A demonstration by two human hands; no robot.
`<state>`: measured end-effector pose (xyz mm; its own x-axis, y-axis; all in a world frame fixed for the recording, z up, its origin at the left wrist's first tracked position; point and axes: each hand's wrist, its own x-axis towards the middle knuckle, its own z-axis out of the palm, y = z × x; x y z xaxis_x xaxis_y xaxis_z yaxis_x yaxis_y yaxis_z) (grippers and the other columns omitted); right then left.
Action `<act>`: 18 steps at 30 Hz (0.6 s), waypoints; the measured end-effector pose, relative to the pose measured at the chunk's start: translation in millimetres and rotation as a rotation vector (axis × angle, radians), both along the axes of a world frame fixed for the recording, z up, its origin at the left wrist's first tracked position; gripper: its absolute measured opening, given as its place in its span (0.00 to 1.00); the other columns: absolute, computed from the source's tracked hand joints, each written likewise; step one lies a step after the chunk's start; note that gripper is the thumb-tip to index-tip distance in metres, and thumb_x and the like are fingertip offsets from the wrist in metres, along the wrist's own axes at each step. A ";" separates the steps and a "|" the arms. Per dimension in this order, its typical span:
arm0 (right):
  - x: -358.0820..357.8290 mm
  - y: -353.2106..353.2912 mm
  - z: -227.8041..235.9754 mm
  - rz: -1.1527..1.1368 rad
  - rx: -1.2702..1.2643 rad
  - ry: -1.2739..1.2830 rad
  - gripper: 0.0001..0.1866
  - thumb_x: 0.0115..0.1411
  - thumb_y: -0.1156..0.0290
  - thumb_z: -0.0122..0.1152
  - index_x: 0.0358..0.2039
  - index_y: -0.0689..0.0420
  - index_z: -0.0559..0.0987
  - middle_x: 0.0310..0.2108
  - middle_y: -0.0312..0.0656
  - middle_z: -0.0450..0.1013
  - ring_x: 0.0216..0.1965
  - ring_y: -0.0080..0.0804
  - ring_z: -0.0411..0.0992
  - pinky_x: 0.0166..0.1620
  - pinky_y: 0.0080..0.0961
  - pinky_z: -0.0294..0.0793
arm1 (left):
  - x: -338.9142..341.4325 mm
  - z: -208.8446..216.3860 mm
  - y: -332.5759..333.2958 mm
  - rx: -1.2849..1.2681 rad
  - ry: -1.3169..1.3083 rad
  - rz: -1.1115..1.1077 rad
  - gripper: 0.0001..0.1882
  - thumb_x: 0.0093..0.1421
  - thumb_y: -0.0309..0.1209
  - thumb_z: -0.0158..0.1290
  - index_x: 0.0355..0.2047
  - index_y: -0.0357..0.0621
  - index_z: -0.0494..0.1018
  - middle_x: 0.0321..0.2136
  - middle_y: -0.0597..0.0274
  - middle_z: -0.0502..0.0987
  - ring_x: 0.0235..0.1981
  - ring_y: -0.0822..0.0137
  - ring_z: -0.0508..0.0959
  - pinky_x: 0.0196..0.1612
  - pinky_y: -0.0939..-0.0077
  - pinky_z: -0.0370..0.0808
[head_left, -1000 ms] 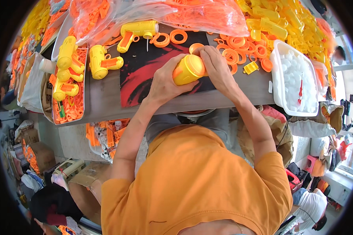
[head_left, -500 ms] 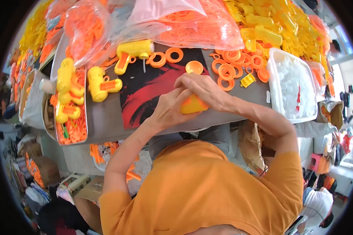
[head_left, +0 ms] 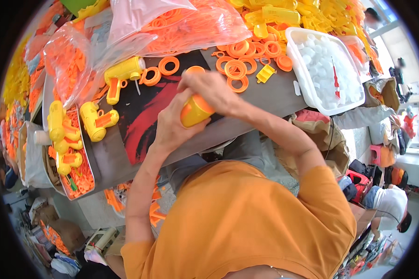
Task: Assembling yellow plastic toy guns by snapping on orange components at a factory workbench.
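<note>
Where hands (head_left: pixel 171 124) meet, yellow cylinder (head_left: pixel 196 114), between them

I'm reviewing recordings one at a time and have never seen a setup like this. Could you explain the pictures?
There is no robot here: a person works with two bare hands. The view comes from the left of two fisheye cameras worn on the head and looking down, so straight edges bend and the picture's left is the person's left.

The left hand holds a yellow-and-orange cylinder. The right hand is over its far end; its exact grip is hidden.

On the grey table lie a black-and-red mat, yellow gun-shaped pieces, orange rings and a white tub of whitish pieces.
</note>
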<state>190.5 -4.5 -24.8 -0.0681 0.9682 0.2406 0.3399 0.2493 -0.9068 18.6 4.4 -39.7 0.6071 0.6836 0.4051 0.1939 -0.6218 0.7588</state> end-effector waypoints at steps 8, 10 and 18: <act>104.6 79.2 -56.3 -0.626 0.256 -1.210 0.10 0.52 0.62 0.61 0.26 0.55 0.83 0.33 0.41 0.74 0.44 0.40 0.68 0.47 0.38 0.61 | -34.6 8.0 -31.9 -0.158 -0.250 0.189 0.37 0.45 0.26 0.67 0.55 0.43 0.63 0.45 0.56 0.73 0.45 0.65 0.76 0.50 0.71 0.73; 108.1 82.3 -59.6 -0.621 0.274 -1.157 0.10 0.52 0.63 0.61 0.27 0.56 0.83 0.31 0.42 0.72 0.44 0.40 0.68 0.47 0.39 0.61 | -40.8 8.6 -33.5 -0.155 -0.209 0.246 0.37 0.46 0.26 0.67 0.56 0.42 0.62 0.45 0.57 0.73 0.45 0.67 0.76 0.50 0.71 0.73; 70.6 -5.8 3.1 -0.098 -0.227 0.122 0.12 0.64 0.62 0.53 0.38 0.59 0.75 0.35 0.37 0.71 0.38 0.27 0.70 0.43 0.25 0.68 | -42.2 23.8 -23.9 -0.186 -0.440 0.381 0.37 0.47 0.25 0.66 0.56 0.41 0.60 0.47 0.57 0.70 0.45 0.66 0.75 0.49 0.71 0.74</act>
